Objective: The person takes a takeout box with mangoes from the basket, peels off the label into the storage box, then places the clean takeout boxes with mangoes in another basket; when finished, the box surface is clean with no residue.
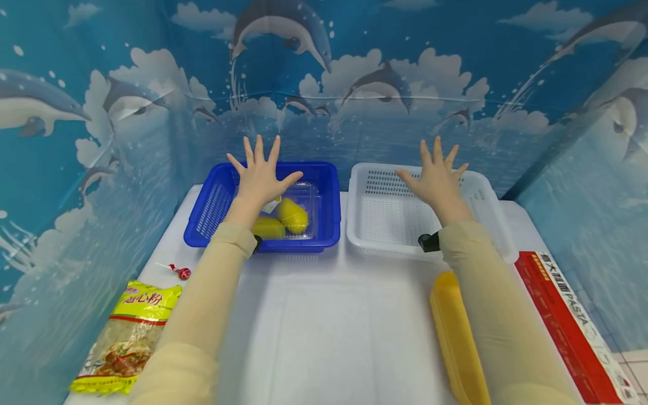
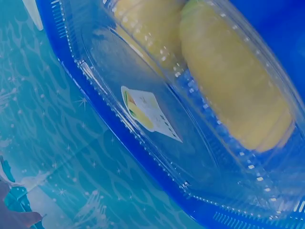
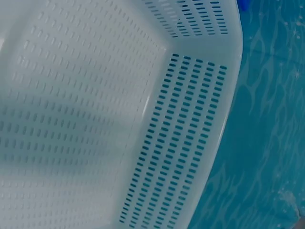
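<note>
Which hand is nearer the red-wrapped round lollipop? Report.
Left. Left hand: over the blue plastic basket, beyond the lollipop. Right hand: farther right, over the white plastic basket.

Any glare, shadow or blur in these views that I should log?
Head view: fairly crisp, with soft shadows on the white table; left wrist view: glare specks along the clear plastic container, yellow fruits soft-edged; right wrist view: dim, a broad shadow crossing the floor of the white basket.
</note>
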The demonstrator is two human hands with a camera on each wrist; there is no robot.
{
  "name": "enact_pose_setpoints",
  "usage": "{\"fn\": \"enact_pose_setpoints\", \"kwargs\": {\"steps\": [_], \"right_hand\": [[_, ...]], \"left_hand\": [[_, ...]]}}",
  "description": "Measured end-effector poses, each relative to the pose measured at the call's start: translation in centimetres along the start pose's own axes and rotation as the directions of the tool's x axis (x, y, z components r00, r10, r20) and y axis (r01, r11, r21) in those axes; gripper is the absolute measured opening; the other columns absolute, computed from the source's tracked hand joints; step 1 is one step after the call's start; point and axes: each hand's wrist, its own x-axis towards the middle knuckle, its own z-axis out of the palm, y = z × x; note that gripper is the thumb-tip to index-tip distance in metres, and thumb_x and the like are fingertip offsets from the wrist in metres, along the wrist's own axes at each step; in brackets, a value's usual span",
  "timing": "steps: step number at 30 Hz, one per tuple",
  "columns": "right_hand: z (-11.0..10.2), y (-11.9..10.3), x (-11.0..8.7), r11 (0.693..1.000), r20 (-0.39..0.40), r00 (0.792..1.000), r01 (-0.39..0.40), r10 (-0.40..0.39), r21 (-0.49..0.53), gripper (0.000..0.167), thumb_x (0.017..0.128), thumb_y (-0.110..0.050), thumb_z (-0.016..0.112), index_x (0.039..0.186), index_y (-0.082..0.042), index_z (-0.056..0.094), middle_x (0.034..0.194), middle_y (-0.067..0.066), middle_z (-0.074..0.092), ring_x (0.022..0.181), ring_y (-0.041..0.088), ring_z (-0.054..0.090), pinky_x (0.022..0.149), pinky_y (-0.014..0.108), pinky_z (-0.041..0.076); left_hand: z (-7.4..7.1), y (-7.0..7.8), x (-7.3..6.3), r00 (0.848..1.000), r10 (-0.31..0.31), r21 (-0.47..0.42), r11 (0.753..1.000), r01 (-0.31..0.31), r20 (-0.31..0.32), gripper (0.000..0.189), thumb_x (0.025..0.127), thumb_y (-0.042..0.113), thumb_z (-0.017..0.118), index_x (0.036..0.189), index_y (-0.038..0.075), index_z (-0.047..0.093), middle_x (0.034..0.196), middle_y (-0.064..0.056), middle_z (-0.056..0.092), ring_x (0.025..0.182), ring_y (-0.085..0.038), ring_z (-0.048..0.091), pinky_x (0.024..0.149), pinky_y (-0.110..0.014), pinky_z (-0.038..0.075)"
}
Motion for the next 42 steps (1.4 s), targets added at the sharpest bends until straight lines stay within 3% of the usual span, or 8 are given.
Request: {"fn": "enact_pose_setpoints", "kwargs": {"steps": [15, 22, 27, 31, 34, 38, 42], "right_hand": [[1.5, -4.3, -0.1, 0.998, 0.025, 0.998, 0.061, -0.062, 0.023, 0.093, 0.095, -0.062, 0.047, 0.160, -0.012, 0.004, 0.164, 0.019, -0.012, 0.144, 0.052, -0.021, 0.106, 0.080, -0.008], [3.2, -7.4, -0.9, 0.990, 0.021, 0.991, 0.128, -0.129, 0.055, 0.090, 0.094, -0.062, 0.051, 0.160, -0.013, 0.012, 0.165, 0.018, -0.003, 0.146, 0.050, -0.017, 0.109, 0.079, -0.004], [4.9, -9.8, -1.7, 0.983, 0.049, 0.984, 0.164, -0.169, 0.083, 0.089, 0.094, -0.063, 0.051, 0.159, -0.015, 0.015, 0.166, 0.015, 0.000, 0.148, 0.048, -0.014, 0.112, 0.077, -0.001], [6.3, -11.6, -2.3, 0.968, 0.069, 0.974, 0.206, -0.217, 0.143, 0.083, 0.095, -0.060, 0.051, 0.158, -0.014, 0.022, 0.165, 0.016, 0.011, 0.150, 0.046, -0.004, 0.115, 0.073, 0.003], [7.3, -13.0, -2.9, 0.944, 0.065, 0.964, 0.236, -0.257, 0.231, 0.074, 0.097, -0.052, 0.054, 0.155, -0.010, 0.031, 0.160, 0.017, 0.028, 0.149, 0.042, 0.020, 0.119, 0.062, 0.019], [8.5, -14.6, -3.2, 0.922, 0.081, 0.958, 0.239, -0.275, 0.305, 0.066, 0.099, -0.045, 0.056, 0.151, -0.009, 0.039, 0.152, 0.016, 0.041, 0.137, 0.035, 0.046, 0.112, 0.049, 0.041], [9.4, -15.6, -3.2, 0.926, 0.102, 0.959, 0.224, -0.266, 0.304, 0.058, 0.099, -0.040, 0.057, 0.145, -0.007, 0.046, 0.146, 0.016, 0.049, 0.130, 0.034, 0.053, 0.109, 0.047, 0.045]], "left_hand": [[-0.6, -3.3, -2.0, 0.999, -0.021, -0.036, 0.999, 0.020, -0.024, 0.105, 0.086, 0.080, 0.040, 0.159, 0.022, -0.008, 0.164, -0.020, -0.011, 0.148, -0.043, -0.023, 0.107, -0.078, -0.013], [-1.0, -5.9, -4.1, 0.997, -0.053, -0.051, 0.997, 0.049, -0.064, 0.101, 0.088, 0.074, 0.048, 0.160, 0.015, 0.009, 0.164, -0.024, 0.001, 0.147, -0.044, -0.024, 0.106, -0.080, -0.012], [-1.1, -8.1, -6.3, 0.993, -0.104, -0.099, 0.990, 0.099, -0.049, 0.100, 0.088, 0.074, 0.046, 0.159, 0.011, 0.014, 0.162, -0.029, 0.005, 0.145, -0.048, -0.023, 0.104, -0.081, -0.013], [-0.7, -10.0, -8.1, 0.989, -0.149, -0.156, 0.977, 0.148, 0.004, 0.102, 0.088, 0.075, 0.046, 0.159, 0.010, 0.012, 0.161, -0.031, 0.003, 0.144, -0.051, -0.023, 0.101, -0.083, -0.012], [-0.6, -11.5, -9.1, 0.981, -0.176, -0.193, 0.963, 0.189, 0.081, 0.103, 0.088, 0.067, 0.056, 0.159, 0.008, 0.010, 0.160, -0.034, 0.002, 0.143, -0.055, -0.020, 0.100, -0.085, -0.008], [-0.9, -13.5, -10.2, 0.959, -0.183, -0.217, 0.949, 0.230, 0.217, 0.108, 0.086, 0.052, 0.070, 0.158, 0.002, 0.007, 0.157, -0.038, 0.003, 0.143, -0.060, -0.006, 0.105, -0.082, 0.007], [-1.2, -14.8, -10.8, 0.931, -0.180, -0.221, 0.941, 0.258, 0.319, 0.110, 0.085, 0.045, 0.074, 0.156, -0.003, 0.006, 0.155, -0.041, 0.009, 0.142, -0.059, 0.010, 0.110, -0.074, 0.019]]}}
